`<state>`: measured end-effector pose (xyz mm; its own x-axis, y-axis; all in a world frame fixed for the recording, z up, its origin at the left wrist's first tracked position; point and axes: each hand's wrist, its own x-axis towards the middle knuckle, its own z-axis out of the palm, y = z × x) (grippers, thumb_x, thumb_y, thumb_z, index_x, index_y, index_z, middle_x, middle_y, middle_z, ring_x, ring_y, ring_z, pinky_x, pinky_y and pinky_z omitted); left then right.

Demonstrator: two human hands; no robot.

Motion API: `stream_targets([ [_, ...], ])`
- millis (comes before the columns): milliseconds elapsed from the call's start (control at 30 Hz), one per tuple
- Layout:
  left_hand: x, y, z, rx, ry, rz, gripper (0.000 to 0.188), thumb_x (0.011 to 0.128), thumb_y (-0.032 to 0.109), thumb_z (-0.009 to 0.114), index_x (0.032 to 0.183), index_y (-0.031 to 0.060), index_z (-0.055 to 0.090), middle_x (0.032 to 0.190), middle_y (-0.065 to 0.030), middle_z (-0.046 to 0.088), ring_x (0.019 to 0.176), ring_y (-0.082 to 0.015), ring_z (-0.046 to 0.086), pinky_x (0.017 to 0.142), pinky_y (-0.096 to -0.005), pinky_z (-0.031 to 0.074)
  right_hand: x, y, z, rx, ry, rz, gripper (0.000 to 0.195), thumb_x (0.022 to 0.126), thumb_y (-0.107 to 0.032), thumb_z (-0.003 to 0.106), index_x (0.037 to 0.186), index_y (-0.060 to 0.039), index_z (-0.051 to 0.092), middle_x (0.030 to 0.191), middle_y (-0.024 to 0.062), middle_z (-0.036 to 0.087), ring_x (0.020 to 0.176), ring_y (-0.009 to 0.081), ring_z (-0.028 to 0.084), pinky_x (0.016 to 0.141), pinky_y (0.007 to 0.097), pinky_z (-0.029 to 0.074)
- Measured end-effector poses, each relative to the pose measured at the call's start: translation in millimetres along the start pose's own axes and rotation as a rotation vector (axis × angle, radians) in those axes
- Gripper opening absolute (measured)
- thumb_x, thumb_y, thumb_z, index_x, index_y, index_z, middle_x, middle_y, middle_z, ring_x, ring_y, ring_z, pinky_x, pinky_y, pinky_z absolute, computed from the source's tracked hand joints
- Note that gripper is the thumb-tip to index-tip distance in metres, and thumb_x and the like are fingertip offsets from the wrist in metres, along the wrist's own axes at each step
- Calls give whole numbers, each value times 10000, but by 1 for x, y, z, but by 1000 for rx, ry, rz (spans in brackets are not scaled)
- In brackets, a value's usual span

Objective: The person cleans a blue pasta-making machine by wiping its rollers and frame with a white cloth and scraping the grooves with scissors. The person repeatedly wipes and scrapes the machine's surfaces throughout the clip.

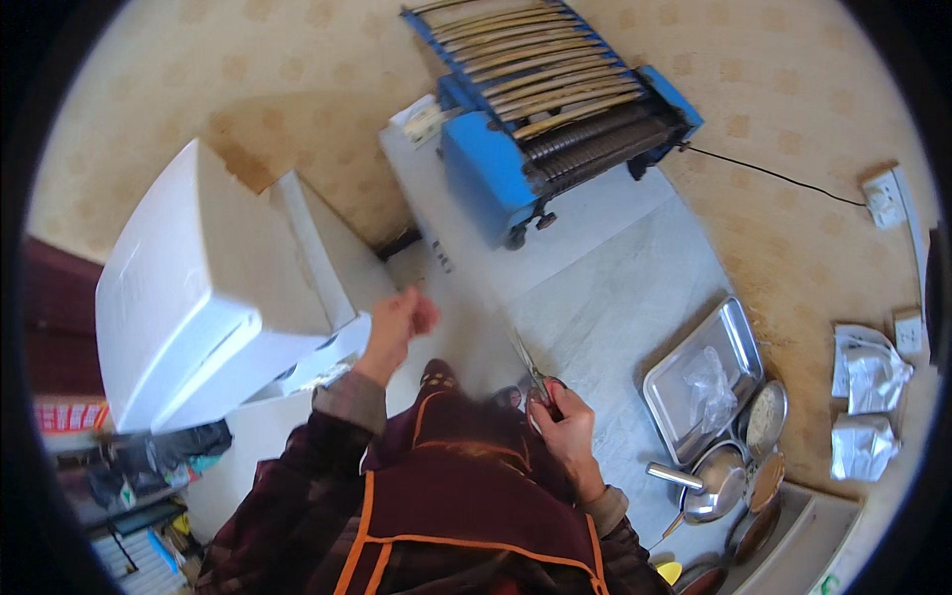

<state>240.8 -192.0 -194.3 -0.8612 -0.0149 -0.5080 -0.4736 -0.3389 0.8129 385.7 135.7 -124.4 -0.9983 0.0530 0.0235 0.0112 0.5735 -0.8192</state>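
My right hand (565,416) grips a pair of scissors (529,361) by the red handle, its blades pointing up and away from me. My left hand (401,327) is raised in front of the white foam box, its fingers curled and blurred; whether it holds something small cannot be told. Beyond the hands, a blue machine (491,163) with ridged metal rollers and a rack of wooden slats (550,67) stands on the pale table (595,297).
White foam boxes (223,297) stand at the left. At the right are a metal tray (658,394) with a clear plastic bag (710,387), a steel pan (714,483), and several bowls. A black cable (773,175) runs to a wall socket (885,201).
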Motion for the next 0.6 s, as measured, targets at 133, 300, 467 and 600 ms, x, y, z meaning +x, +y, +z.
stream_targets([
  [133,-46,-10,37,-135,-321,-159,428,1162,289,633,1403,-65,646,1281,-217,769,1162,-300,768,995,-454,637,15,-45,35,159,-37,229,462,921,-133,838,1363,-24,761,918,153,739,773,245,717,725,361,587],
  [300,-47,5,33,-77,-167,-157,352,1163,240,611,1285,-87,657,1205,-245,783,1075,-324,800,951,-445,656,12,-46,94,-230,-105,-161,420,951,-195,798,1328,-34,706,1047,189,736,909,387,747,796,502,603],
  [467,-29,7,-7,-122,7,-118,315,1160,203,591,1175,-101,676,1110,-253,791,976,-332,816,853,-433,686,10,-56,113,-292,-144,-106,338,918,-175,808,1238,-71,769,1188,216,771,1014,434,770,854,508,644],
  [600,-18,20,-44,-86,7,-95,334,1153,211,629,1179,-119,670,1107,-265,782,971,-345,813,869,-456,699,12,-91,91,-166,-112,40,372,902,-140,818,1261,-49,776,1189,219,777,990,428,777,852,503,646],
])
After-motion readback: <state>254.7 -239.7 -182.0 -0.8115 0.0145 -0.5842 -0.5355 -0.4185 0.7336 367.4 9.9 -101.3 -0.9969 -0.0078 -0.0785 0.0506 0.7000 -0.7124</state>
